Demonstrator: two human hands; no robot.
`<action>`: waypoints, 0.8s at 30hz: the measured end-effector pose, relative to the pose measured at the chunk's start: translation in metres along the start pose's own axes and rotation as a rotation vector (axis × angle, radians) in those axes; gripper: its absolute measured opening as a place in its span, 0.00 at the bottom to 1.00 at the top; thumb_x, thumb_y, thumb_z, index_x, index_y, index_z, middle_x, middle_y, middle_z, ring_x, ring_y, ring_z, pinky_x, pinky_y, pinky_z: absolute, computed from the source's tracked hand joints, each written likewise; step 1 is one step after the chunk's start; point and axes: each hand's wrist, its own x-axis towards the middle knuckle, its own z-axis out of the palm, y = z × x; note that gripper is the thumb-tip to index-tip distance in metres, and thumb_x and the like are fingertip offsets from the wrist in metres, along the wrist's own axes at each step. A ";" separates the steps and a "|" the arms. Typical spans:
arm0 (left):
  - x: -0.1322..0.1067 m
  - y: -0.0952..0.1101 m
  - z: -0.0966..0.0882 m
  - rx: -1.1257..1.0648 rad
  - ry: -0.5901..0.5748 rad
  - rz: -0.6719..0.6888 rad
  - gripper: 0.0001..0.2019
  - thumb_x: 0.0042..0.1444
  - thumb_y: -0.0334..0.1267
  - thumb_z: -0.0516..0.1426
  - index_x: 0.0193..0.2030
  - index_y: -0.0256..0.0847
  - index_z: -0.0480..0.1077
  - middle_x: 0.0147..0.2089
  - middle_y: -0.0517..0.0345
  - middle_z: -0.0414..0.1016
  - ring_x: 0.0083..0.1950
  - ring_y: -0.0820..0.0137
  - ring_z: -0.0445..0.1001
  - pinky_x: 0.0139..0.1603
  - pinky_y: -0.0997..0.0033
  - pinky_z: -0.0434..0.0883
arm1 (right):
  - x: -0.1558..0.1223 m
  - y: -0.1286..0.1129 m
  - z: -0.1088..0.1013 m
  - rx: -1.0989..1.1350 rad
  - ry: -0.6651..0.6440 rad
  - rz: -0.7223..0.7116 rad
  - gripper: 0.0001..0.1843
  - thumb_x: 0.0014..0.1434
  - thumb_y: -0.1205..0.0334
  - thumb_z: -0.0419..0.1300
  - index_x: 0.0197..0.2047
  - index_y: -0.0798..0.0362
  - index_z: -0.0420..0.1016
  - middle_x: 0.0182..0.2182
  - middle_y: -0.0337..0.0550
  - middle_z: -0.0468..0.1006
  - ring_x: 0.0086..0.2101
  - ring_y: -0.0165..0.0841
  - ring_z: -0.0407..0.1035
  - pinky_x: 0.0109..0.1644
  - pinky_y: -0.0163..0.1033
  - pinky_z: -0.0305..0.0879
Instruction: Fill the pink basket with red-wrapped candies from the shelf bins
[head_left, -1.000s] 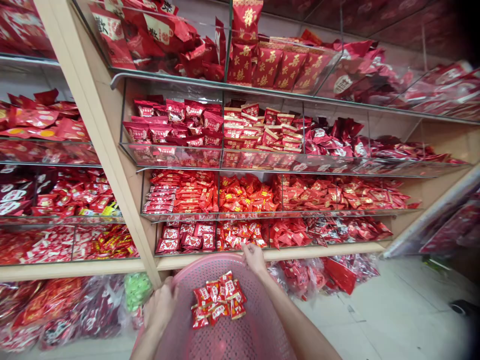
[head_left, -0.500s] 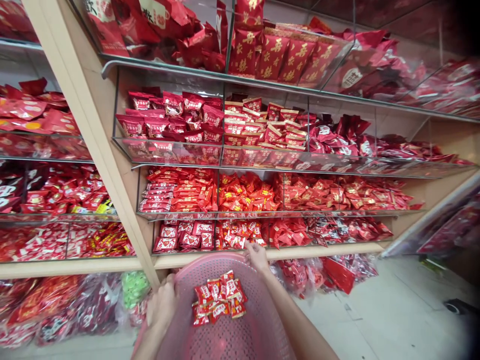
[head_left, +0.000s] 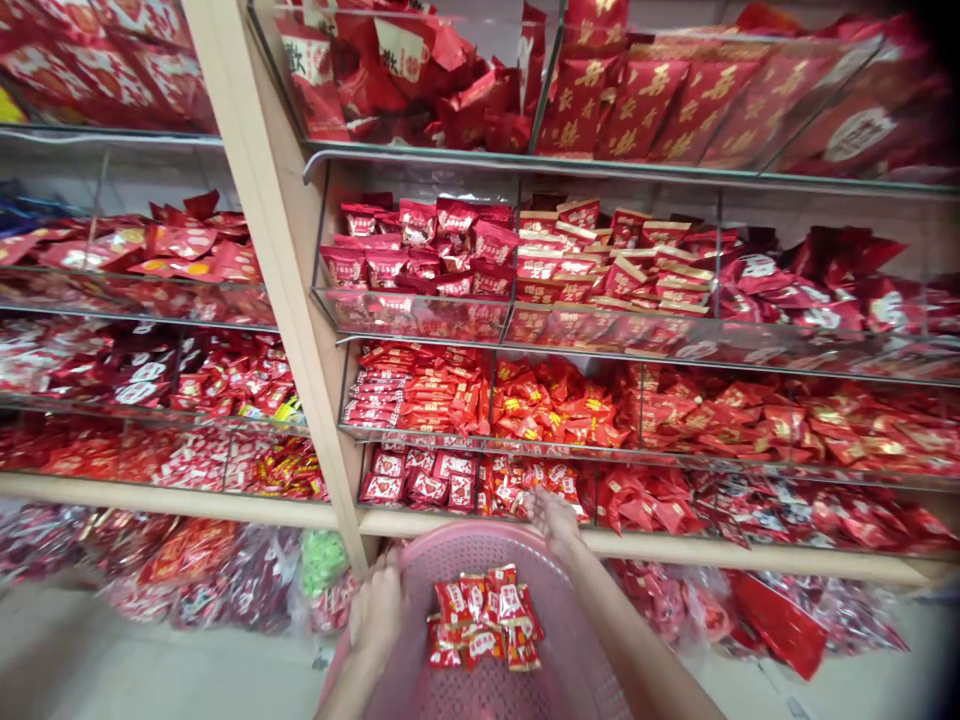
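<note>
A pink perforated plastic basket [head_left: 465,548] is low in the middle of the view. My left hand [head_left: 376,612] is closed around its left rim. Several small red candy packets [head_left: 484,618] lie in a heap inside it. My right hand [head_left: 553,512] reaches over the basket's far rim to the bottom clear bin of red-and-white candy packets [head_left: 517,490]. Its fingers are curled down among the packets, and I cannot see whether they hold one.
Clear acrylic bins [head_left: 420,318] full of red wrapped sweets fill wooden shelves in front and to the left. A wooden upright post [head_left: 289,290] divides the two shelf units. Bagged red sweets and a green bag [head_left: 322,560] lie under the lowest shelf on the tiled floor.
The view has swung left, so the shelves and basket sit further right in the picture. My right hand has stayed at the bottom bin; my left hand still holds the rim.
</note>
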 end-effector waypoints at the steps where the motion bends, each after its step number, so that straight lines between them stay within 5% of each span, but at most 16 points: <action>1: -0.001 0.000 -0.002 0.004 0.005 0.000 0.18 0.56 0.34 0.43 0.53 0.37 0.61 0.50 0.45 0.70 0.46 0.62 0.72 0.43 0.68 0.66 | 0.000 0.000 0.001 0.001 0.007 -0.014 0.13 0.45 0.53 0.62 0.23 0.52 0.64 0.18 0.39 0.73 0.19 0.28 0.67 0.22 0.33 0.66; 6: -0.004 0.000 -0.005 0.046 0.010 0.009 0.18 0.56 0.36 0.43 0.52 0.38 0.61 0.48 0.45 0.72 0.43 0.63 0.73 0.41 0.67 0.66 | -0.012 -0.014 -0.001 -0.074 -0.070 -0.136 0.15 0.44 0.51 0.61 0.25 0.52 0.63 0.21 0.36 0.72 0.22 0.29 0.69 0.23 0.33 0.65; 13: 0.000 0.002 0.001 0.094 0.038 0.037 0.17 0.55 0.36 0.44 0.51 0.38 0.62 0.47 0.46 0.72 0.42 0.62 0.73 0.40 0.65 0.66 | -0.058 -0.027 -0.034 -0.328 -0.257 -0.325 0.12 0.47 0.54 0.59 0.22 0.54 0.65 0.24 0.37 0.70 0.28 0.28 0.66 0.31 0.31 0.65; 20: -0.002 0.006 0.004 0.121 0.066 0.059 0.19 0.55 0.37 0.45 0.53 0.38 0.60 0.48 0.47 0.71 0.45 0.63 0.72 0.42 0.67 0.66 | -0.058 0.023 -0.024 -0.753 -0.746 -0.044 0.07 0.46 0.65 0.53 0.20 0.56 0.67 0.18 0.35 0.71 0.20 0.24 0.62 0.26 0.29 0.59; 24: -0.003 0.005 0.002 0.125 0.073 0.062 0.19 0.55 0.37 0.45 0.53 0.38 0.60 0.49 0.47 0.70 0.47 0.64 0.71 0.44 0.68 0.65 | -0.041 0.041 -0.004 -0.921 -0.876 0.126 0.07 0.48 0.64 0.51 0.22 0.55 0.66 0.18 0.36 0.71 0.18 0.24 0.62 0.23 0.28 0.57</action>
